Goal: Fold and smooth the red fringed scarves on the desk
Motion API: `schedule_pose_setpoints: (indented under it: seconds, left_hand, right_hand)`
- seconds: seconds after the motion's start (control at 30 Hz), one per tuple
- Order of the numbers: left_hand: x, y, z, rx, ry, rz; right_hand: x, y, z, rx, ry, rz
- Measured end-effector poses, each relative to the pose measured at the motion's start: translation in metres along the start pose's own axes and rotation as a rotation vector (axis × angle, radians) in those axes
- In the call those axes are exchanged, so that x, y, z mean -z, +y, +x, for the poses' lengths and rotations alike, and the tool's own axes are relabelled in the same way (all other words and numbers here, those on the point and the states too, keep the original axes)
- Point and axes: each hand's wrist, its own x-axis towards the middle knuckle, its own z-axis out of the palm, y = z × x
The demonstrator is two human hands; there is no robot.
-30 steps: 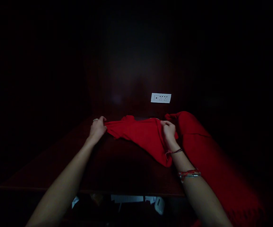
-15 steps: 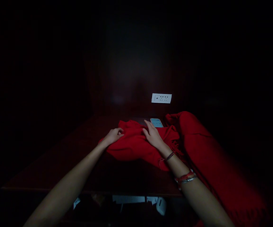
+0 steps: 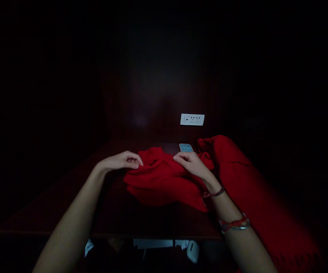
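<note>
A red scarf (image 3: 164, 178) lies bunched on a dark wooden table (image 3: 67, 204). Its long end (image 3: 249, 189) runs off the table's right side toward me, and a fringe shows low down. My left hand (image 3: 120, 161) hovers at the bunch's left edge, fingertips pinched together where the cloth begins. My right hand (image 3: 191, 163) rests on top of the bunch with its fingers curled into a fold. Bracelets circle my right wrist.
A phone with a lit screen (image 3: 186, 147) lies on the table just behind the scarf. A white socket plate (image 3: 192, 119) sits on the dark wall behind. Pale objects (image 3: 192, 251) lie on the floor under the table's near edge. The surroundings are very dark.
The scarf, first held stretched between both hands, is now gathered into a heap. My left hand has lifted off the cloth and shifted left, while my right hand stays on top.
</note>
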Motion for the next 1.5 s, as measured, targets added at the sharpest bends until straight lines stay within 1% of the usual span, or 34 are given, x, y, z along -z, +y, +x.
schedule_pose_setpoints:
  seconds: [0.03, 0.07, 0.1, 0.17, 0.2, 0.23, 0.27, 0.33, 0.4, 0.43, 0.47, 0.5, 0.6, 0.63, 0.67, 0.7, 0.73, 0.8, 0.83, 0.87, 0.9, 0.97, 1.0, 1.03, 1.07, 1.13, 1.17, 1.2, 1.23, 1.33, 1.37, 1.4, 1.43, 1.5]
  left_hand:
    - [0.0, 0.002, -0.003, 0.039, -0.155, -0.036]
    - [-0.001, 0.003, -0.004, 0.088, -0.22, -0.05]
    - [-0.004, 0.004, -0.003, 0.142, -0.186, -0.04]
    - [-0.014, 0.007, 0.002, 0.254, 0.007, 0.036]
    - [-0.021, 0.008, 0.006, 0.297, 0.061, 0.085]
    - [-0.028, 0.009, 0.01, 0.326, 0.056, 0.131]
    - [-0.035, 0.01, 0.014, 0.339, 0.009, 0.168]
    - [-0.045, 0.012, 0.019, 0.334, -0.094, 0.213]
    - [-0.047, 0.01, 0.022, 0.328, -0.076, 0.239]
    - [-0.045, 0.008, 0.023, 0.343, -0.027, 0.244]
    - [-0.041, 0.005, 0.022, 0.368, 0.038, 0.242]
    - [-0.036, 0.002, 0.021, 0.4, 0.117, 0.236]
    - [-0.02, -0.005, 0.016, 0.481, 0.388, 0.232]
    - [-0.017, -0.006, 0.014, 0.47, 0.45, 0.244]
    - [-0.016, -0.005, 0.012, 0.436, 0.455, 0.253]
    - [-0.016, -0.004, 0.01, 0.39, 0.38, 0.248]
    - [-0.017, -0.002, 0.008, 0.346, 0.228, 0.226]
    - [-0.021, 0.0, 0.007, 0.305, -0.149, 0.147]
    - [-0.023, 0.001, 0.008, 0.316, -0.255, 0.125]
    - [-0.026, 0.002, 0.01, 0.345, -0.254, 0.142]
    - [-0.029, 0.002, 0.012, 0.378, -0.149, 0.198]
    - [-0.038, 0.003, 0.018, 0.408, 0.131, 0.334]
    - [-0.044, 0.003, 0.022, 0.397, 0.19, 0.37]
    - [-0.05, 0.002, 0.026, 0.377, 0.181, 0.378]
    - [-0.056, 0.002, 0.03, 0.351, 0.128, 0.361]
    - [-0.063, 0.0, 0.034, 0.306, 0.028, 0.303]
    - [-0.063, -0.001, 0.035, 0.306, 0.043, 0.286]
    - [-0.06, -0.002, 0.034, 0.324, 0.108, 0.275]
    - [-0.054, -0.003, 0.032, 0.359, 0.216, 0.268]
    - [-0.028, -0.004, 0.02, 0.493, 0.665, 0.298]
    - [-0.02, -0.003, 0.017, 0.527, 0.776, 0.332]
    - [-0.015, -0.001, 0.014, 0.562, 0.815, 0.366]
    - [-0.012, 0.0, 0.011, 0.605, 0.759, 0.39]
    - [-0.014, 0.002, 0.01, 0.697, 0.424, 0.398]
  right_hand:
    - [0.0, -0.003, -0.002, 0.01, -0.183, 0.026]
    - [-0.001, -0.003, -0.002, -0.006, -0.285, 0.032]
    - [-0.005, 0.0, -0.002, -0.039, -0.276, 0.013]
    - [-0.017, 0.008, 0.0, -0.109, -0.032, -0.084]
    - [-0.024, 0.012, 0.002, -0.128, 0.079, -0.134]
    - [-0.033, 0.016, 0.003, -0.136, 0.115, -0.171]
    - [-0.041, 0.02, 0.004, -0.138, 0.069, -0.192]
    - [-0.055, 0.024, 0.005, -0.167, -0.123, -0.201]
    - [-0.061, 0.026, 0.006, -0.218, -0.226, -0.205]
    - [-0.061, 0.027, 0.007, -0.24, -0.206, -0.207]
    - [-0.058, 0.028, 0.008, -0.264, -0.127, -0.202]
    - [-0.053, 0.03, 0.009, -0.294, 0.014, -0.185]
    - [-0.028, 0.035, 0.012, -0.395, 0.588, -0.106]
    - [-0.02, 0.038, 0.012, -0.423, 0.731, -0.102]
    - [-0.014, 0.04, 0.011, -0.445, 0.798, -0.117]
    - [-0.009, 0.042, 0.009, -0.466, 0.755, -0.144]
    - [-0.006, 0.044, 0.007, -0.483, 0.607, -0.172]
    - [-0.005, 0.046, 0.003, -0.493, 0.157, -0.209]
    - [-0.006, 0.046, 0.002, -0.487, -0.031, -0.225]
    - [-0.008, 0.046, 0.001, -0.471, -0.123, -0.248]
    - [-0.012, 0.046, 0.001, -0.44, -0.104, -0.277]
    - [-0.022, 0.043, 0.004, -0.337, 0.119, -0.326]
    - [-0.029, 0.041, 0.007, -0.271, 0.213, -0.322]
    - [-0.036, 0.039, 0.009, -0.212, 0.251, -0.295]
    - [-0.043, 0.037, 0.011, -0.174, 0.22, -0.255]
    - [-0.051, 0.034, 0.013, -0.178, 0.078, -0.189]
    - [-0.051, 0.034, 0.013, -0.204, 0.049, -0.17]
    - [-0.047, 0.033, 0.013, -0.237, 0.085, -0.164]
    - [-0.041, 0.034, 0.012, -0.273, 0.191, -0.169]
    - [-0.015, 0.037, 0.006, -0.33, 0.702, -0.219]
    - [-0.008, 0.038, 0.005, -0.322, 0.807, -0.249]
    - [-0.005, 0.039, 0.003, -0.306, 0.82, -0.281]
    - [-0.004, 0.039, 0.002, -0.28, 0.725, -0.302]
    - [-0.011, 0.04, 0.002, -0.227, 0.301, -0.296]
